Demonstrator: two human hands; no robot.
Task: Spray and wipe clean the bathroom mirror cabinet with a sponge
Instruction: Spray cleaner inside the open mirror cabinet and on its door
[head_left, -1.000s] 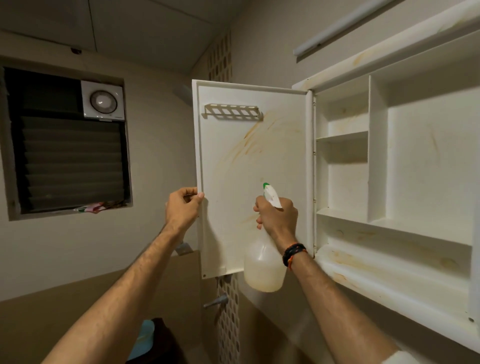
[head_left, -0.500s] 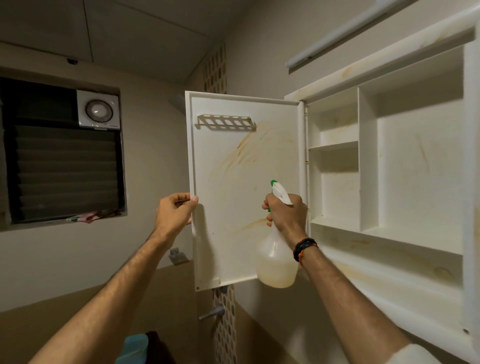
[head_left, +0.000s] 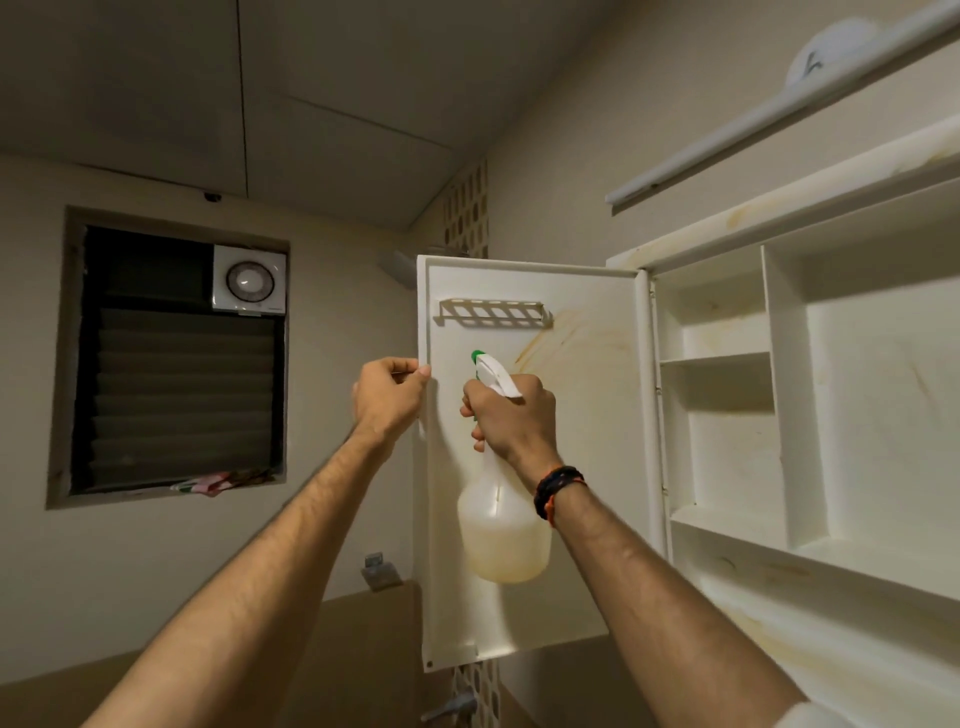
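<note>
While gripping the translucent plastic spray bottle (head_left: 501, 530) by its neck, right hand (head_left: 511, 415) hangs just before the open white cabinet door (head_left: 582, 467), green-tipped nozzle (head_left: 477, 357) aimed up-left at its inner face, bottle's long axis near upright. Nearer the free edge, left hand (head_left: 389, 397) pinches that door edge, steadying it. Beyond, brown-stained white shelved cabinet (head_left: 789, 415) opens rightward. Compared with half a second back, nozzle now points nearer the door's left edge, away from the brown smear. No sponge seen.
</note>
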